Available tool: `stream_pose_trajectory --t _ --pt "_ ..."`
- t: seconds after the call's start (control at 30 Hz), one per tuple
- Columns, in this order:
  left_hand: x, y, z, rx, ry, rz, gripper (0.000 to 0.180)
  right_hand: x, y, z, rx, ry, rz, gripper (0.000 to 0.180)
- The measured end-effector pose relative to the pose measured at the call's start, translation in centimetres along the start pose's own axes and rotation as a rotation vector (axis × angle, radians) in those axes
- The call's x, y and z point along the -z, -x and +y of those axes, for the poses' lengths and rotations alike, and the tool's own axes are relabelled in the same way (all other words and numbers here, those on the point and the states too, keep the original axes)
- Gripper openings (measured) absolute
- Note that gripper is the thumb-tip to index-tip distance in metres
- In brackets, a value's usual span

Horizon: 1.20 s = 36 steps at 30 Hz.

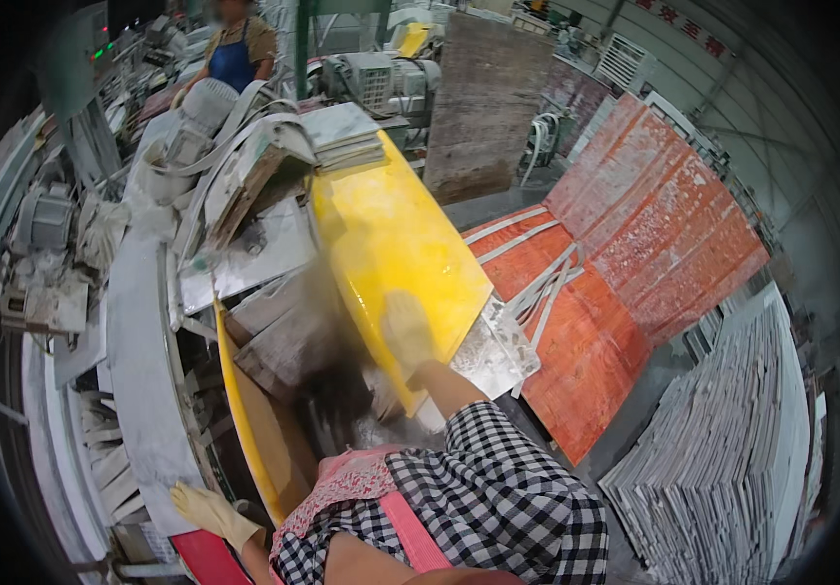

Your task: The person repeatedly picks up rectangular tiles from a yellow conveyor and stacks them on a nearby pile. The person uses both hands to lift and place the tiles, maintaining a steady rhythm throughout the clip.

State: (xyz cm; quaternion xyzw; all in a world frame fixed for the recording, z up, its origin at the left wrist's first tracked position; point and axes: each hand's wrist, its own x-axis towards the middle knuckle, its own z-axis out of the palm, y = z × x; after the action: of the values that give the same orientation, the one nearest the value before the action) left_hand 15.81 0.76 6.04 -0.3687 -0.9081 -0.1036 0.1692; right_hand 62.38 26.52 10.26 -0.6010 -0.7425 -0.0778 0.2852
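My right hand (406, 331), in a pale work glove, lies flat on the lower edge of a big yellow curved cover (381, 224); the hand is blurred. My left hand (208, 511), also gloved, rests with fingers spread on the dusty grey ledge (137, 370) of a machine, beside a red part (208, 561). Between my hands a yellow rim (245, 419) borders a hollow holding grey stone pieces (288, 341), which are partly smeared by motion. Neither hand holds anything. My checked sleeve and pink apron fill the lower middle.
Red-orange slabs (634, 224) with white straps lie to the right, and a tall stack of grey tiles (732, 448) stands at the lower right. A small tile stack (344, 136) and a brown slab (486, 107) are behind. Another person in a blue apron (235, 54) works at the top left.
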Motion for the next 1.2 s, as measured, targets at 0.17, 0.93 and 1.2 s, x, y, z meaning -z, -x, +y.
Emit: stream_pose_trajectory --t 0.17,0.93,1.2 --pt "-1.0 -0.3 -0.8 -0.022 -0.041 -0.016 0.038 -0.1 0.5 0.2 -0.045 -0.033 -0.057 0.047" --pt "1.2 -0.3 0.4 0.054 -0.060 -0.147 0.043 -0.4 0.2 0.2 0.031 0.073 0.015 0.034" --pt "1.1 -0.3 0.0 0.051 -0.056 -0.172 0.044 -1.5 0.4 0.7 0.028 0.035 0.019 0.041"
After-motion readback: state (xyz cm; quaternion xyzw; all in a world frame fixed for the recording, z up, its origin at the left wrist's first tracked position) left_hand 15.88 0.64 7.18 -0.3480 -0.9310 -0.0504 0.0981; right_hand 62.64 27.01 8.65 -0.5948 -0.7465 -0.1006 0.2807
